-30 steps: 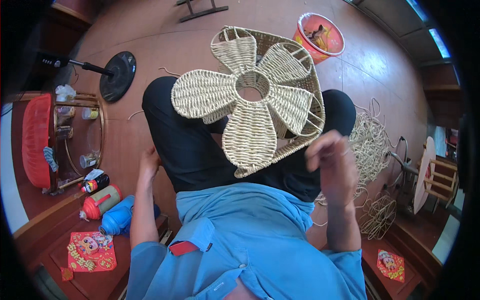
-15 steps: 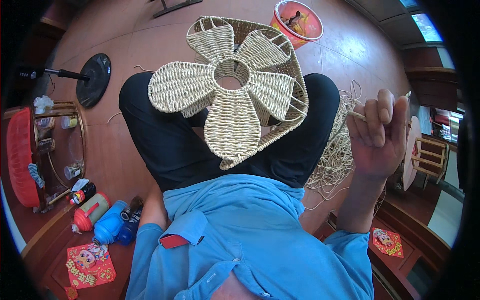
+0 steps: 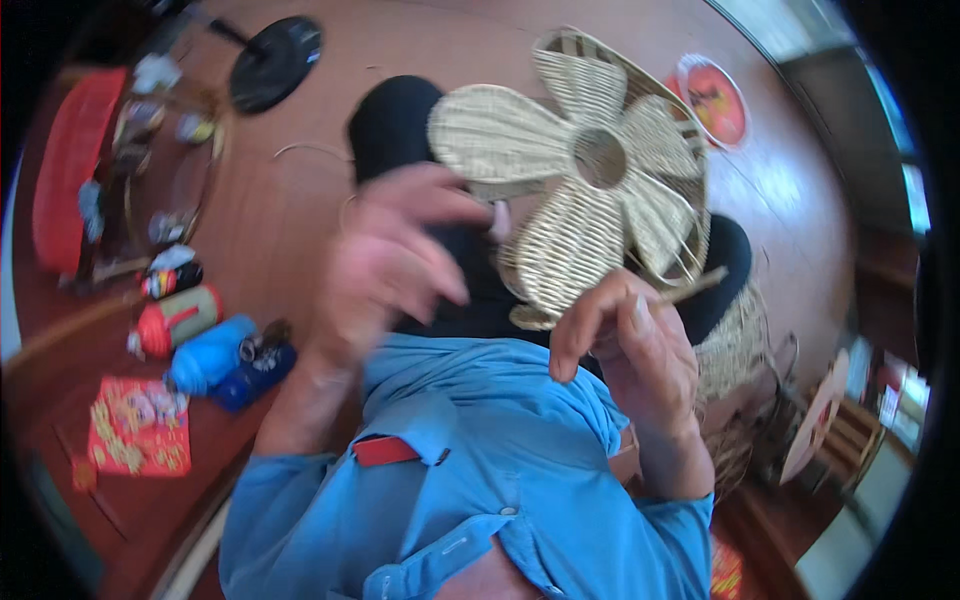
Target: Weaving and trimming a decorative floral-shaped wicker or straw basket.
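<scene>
Left hand (image 3: pixel 388 258) hangs between floor space (image 3: pixel 275 215) and woven petal edge (image 3: pixel 478 173)

A straw-coloured, five-petalled woven-cord basket (image 3: pixel 580 205), round-holed at its centre, lay petal side up just beyond the right hand (image 3: pixel 640 345), whose grip held a slender straw-coloured strand (image 3: pixel 700 287), its end projecting.

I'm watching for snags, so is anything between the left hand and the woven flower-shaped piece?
Nothing visible stands between the left hand and the woven flower-shaped piece; dark trousers show below the gap. The right hand is off to the right, outside it.
</scene>
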